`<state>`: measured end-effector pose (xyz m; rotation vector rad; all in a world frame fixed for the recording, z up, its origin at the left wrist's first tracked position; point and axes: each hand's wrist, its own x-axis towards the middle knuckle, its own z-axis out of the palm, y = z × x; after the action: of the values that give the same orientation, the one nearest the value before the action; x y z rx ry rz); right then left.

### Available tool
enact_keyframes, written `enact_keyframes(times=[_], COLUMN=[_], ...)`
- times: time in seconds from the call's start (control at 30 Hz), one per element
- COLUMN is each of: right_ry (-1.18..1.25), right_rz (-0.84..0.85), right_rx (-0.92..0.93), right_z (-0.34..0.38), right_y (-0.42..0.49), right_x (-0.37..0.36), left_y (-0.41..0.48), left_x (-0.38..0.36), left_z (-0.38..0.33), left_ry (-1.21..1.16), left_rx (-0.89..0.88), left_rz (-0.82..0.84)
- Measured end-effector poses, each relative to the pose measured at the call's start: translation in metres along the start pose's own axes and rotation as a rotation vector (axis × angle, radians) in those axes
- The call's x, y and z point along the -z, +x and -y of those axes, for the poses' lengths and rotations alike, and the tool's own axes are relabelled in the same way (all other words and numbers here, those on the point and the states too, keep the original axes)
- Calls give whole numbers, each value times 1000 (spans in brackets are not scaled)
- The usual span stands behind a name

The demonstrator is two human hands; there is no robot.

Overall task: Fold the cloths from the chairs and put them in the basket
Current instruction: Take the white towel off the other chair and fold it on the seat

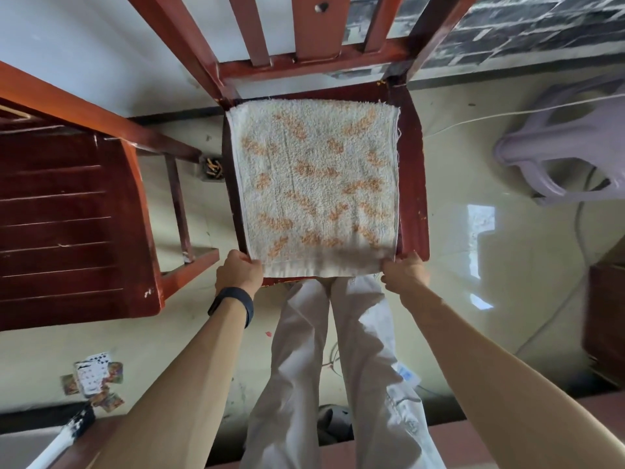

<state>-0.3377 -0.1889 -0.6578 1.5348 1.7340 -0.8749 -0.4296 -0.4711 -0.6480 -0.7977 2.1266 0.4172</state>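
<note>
- Terry cloth (316,184) lies flat on the chair (411,184) seat; our left hand (238,270) and right hand (404,274) pinch its near corners, fingers clamped.
- We judge folding is starting: next, carry that edge to the far side.

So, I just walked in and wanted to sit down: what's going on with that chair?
A person stands at the wooden chair, where a white cloth with orange marks lies spread flat over the seat. The left hand holds its near left corner and the right hand its near right corner. The cloth is not yet folded, and no basket is in view. A second wooden chair stands to the left.
</note>
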Motion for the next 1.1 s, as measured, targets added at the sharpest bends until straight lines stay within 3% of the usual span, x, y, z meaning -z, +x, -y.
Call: enact_keyframes(times=[0.17,0.3,0.47,0.67,0.87,1.0,1.1], right_ry=[-26,104,152,247,405,404,414], right_rz=[-168,-169,-130,-78,9,0,-27], right_rx=[99,190,147,66,17,50,83], right_z=[18,42,47,25,17,23,25], right_y=[-3,-2,6,10,26,34,41], right_x=[16,37,51,42,46,57,64], left_y=[0,-8,-25,-43,-41,-39,-35], left_x=[8,7,-12,-29,-34,-30,-29], left_z=[-5,-9,-11,1,7,9,13], left_ry=[137,158,-157,-617,-705,-1013,-1072], left_rx=[-31,-92,-47,197,217,180,155], left_rz=[59,25,-58,-14,80,85,127])
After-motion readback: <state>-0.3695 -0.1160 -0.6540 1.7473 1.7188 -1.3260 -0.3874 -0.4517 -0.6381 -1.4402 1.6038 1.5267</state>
